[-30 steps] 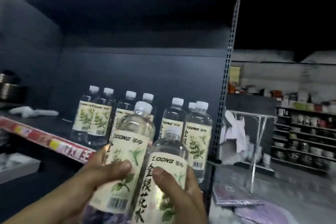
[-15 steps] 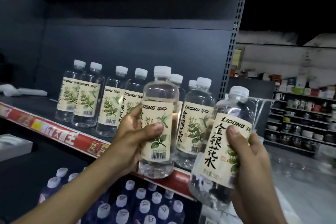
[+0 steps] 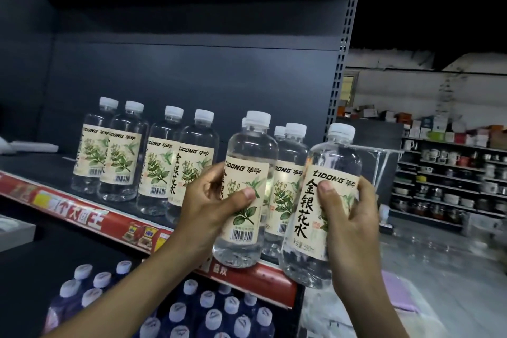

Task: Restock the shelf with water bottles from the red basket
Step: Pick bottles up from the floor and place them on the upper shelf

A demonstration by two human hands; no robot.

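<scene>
While the left hand [image 3: 208, 200] wraps the left bottle [image 3: 247, 189], full and capped, at the shelf lip [image 3: 90, 218] and the right hand [image 3: 348, 225] grips the right bottle [image 3: 326, 200] just off its end, placement looks underway: both need setting upright before the standing row [image 3: 120, 156]; the red basket is unseen

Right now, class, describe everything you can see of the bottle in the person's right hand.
The bottle is clear plastic holding clear liquid, with a white ribbed cap. A cream label wraps its middle, printed LIDONG, with black Chinese characters and green leaves. It is off the shelf, in front of its right end, top leaning slightly right. The right hand holds it, thumb across the label, fingers behind.
</scene>
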